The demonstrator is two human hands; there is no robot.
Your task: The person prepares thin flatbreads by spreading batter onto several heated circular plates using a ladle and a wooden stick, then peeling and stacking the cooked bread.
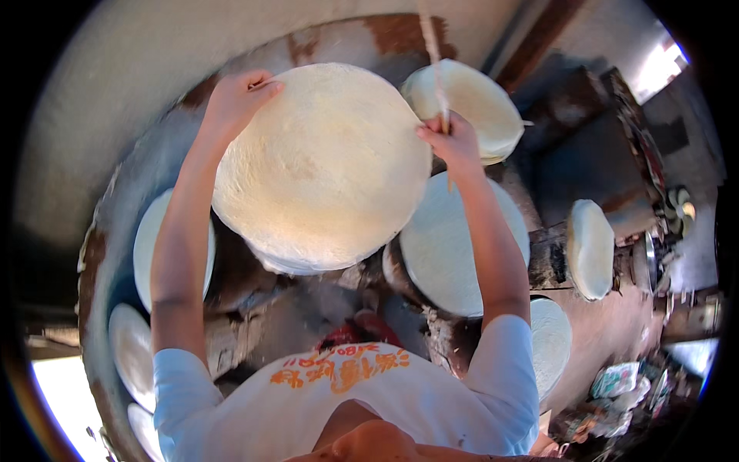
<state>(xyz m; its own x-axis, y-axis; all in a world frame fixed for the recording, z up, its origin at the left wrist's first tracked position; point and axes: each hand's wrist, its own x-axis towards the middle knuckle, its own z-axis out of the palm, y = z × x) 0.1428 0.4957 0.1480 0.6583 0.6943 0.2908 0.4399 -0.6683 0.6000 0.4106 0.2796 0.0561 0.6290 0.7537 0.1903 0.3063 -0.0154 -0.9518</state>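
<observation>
A large, thin, pale round flatbread (323, 165) hangs in front of me, raised at both sides. My left hand (240, 100) is closed on its upper left edge, thumb and fingers pinched together. At its right edge my right hand (454, 144) is closed too, also gripping a thin wooden stick (440, 86) that sticks up past the fingers. Beneath and right of the flatbread lies a round griddle covered with a pale sheet (462, 250). Behind my right hand sits a stack of flatbreads (469, 104).
More pale rounds line my left side, one beside my left forearm (144, 254) and a disc lower down (132, 350). Another covered round (550, 346) lies by my right sleeve. Farther right stands a second flatbread stack (591, 250). Plastic bags (616, 381) and clutter lie at lower right.
</observation>
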